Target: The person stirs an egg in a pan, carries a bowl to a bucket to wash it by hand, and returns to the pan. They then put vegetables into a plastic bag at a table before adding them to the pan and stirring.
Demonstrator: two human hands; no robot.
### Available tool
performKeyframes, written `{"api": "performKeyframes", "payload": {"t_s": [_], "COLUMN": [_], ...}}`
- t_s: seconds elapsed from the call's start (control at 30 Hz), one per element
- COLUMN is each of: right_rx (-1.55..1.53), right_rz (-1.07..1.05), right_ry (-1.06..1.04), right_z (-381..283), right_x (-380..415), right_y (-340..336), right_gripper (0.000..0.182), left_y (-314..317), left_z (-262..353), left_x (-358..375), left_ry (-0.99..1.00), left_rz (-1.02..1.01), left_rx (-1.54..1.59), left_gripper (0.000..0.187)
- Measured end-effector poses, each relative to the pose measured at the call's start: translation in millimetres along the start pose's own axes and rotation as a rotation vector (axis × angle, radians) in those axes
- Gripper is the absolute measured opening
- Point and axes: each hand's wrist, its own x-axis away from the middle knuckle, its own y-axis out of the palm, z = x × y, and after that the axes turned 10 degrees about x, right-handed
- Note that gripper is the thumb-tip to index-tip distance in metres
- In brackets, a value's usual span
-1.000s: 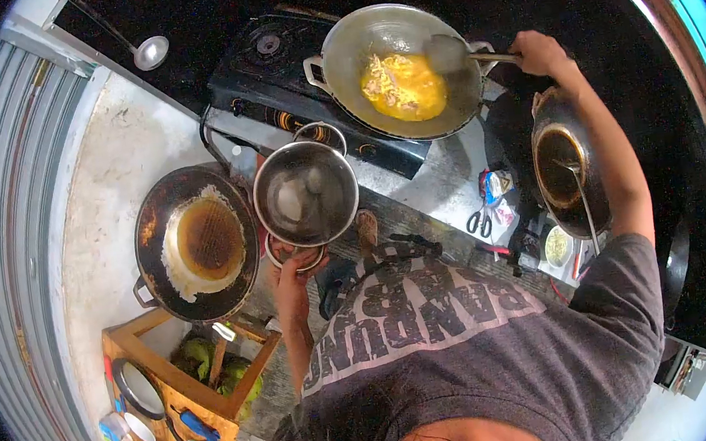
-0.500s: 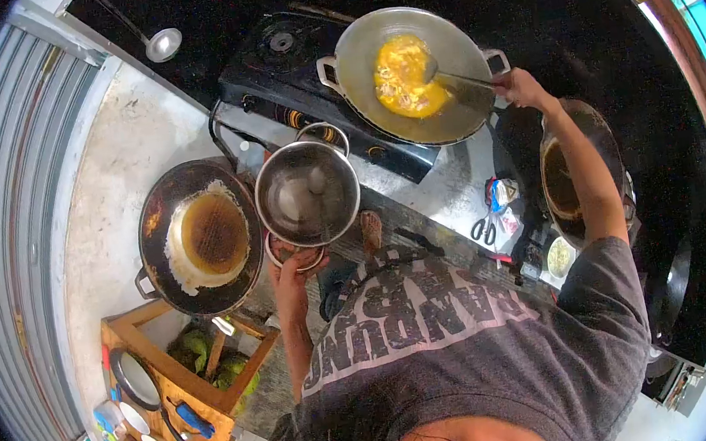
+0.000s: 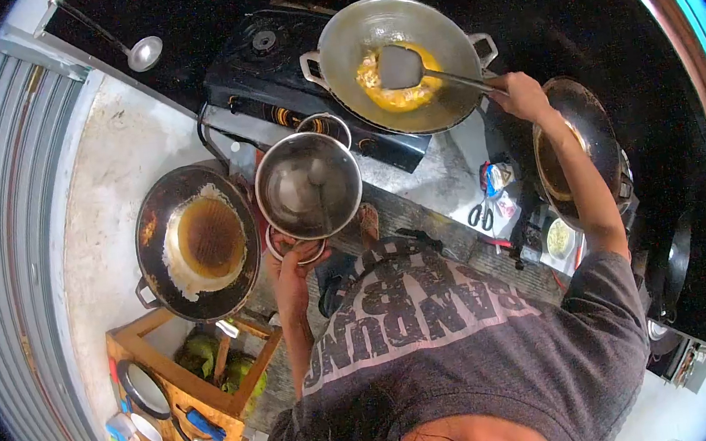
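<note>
A large metal wok (image 3: pixel 338 91) sits on the black gas stove (image 3: pixel 254 75), with a yellow egg-like mixture (image 3: pixel 400 97) in it. My right hand (image 3: pixel 520 97) grips the handle of a spatula (image 3: pixel 402 67), whose flat grey blade lies over the mixture. Low on the left, my left hand (image 3: pixel 295 258) is wrapped round the near handle of a steel pot (image 3: pixel 266 182). A ladle or spoon shape shows dimly inside the pot. The pot is held between the stove and a dark pan (image 3: pixel 154 269) with brown residue.
Another dark pan (image 3: pixel 566 100) stands on the right, beside my forearm. Black scissors (image 3: pixel 481 217) and small packets (image 3: pixel 496 178) lie on the counter. A ladle (image 3: pixel 145 53) is at the upper left. A wooden frame (image 3: pixel 126 333) and a black-rimmed pan (image 3: pixel 140 388) are at the lower left.
The spatula blade has turned to show its flat face over the mixture, which has shifted and spread less widely. The wok and stove appear slightly higher and further left in view.
</note>
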Motion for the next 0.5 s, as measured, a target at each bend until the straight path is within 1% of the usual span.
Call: {"api": "performKeyframes", "payload": {"t_s": [0.07,0.1,0.2,0.3,0.33,0.4,0.5], "right_rx": [0.122,0.154,0.241,0.297,0.317,0.312,0.321], "right_rz": [0.016,-0.011,-0.059,-0.058,-0.083,-0.178,-0.125], "right_ry": [0.036,0.066,0.150,0.209,0.185,0.247,0.069], "right_z": [-1,0,7,22,23,15,21], "right_x": [0,1,-8,-11,-15,-21,-23], "right_y": [6,5,-7,-31,-48,-76,-88], "right_gripper": [0.025,0.021,0.026,0.026,0.025,0.023,0.020], "left_y": [-1,-1,1,11,13,11,15], "left_z": [-1,-2,-1,2,3,1,1], "left_x": [0,0,-1,3,3,0,1], "left_ry": [-0.008,-0.021,-0.020,-0.015,-0.016,-0.039,-0.004], "left_rz": [-0.015,-0.017,-0.033,-0.009,-0.001,-0.007,-0.014], "left_rx": [0.002,-0.004,0.032,0.044,0.039,0.027,0.024], "left_gripper": [0.019,0.019,0.019,0.019,0.019,0.019,0.019]}}
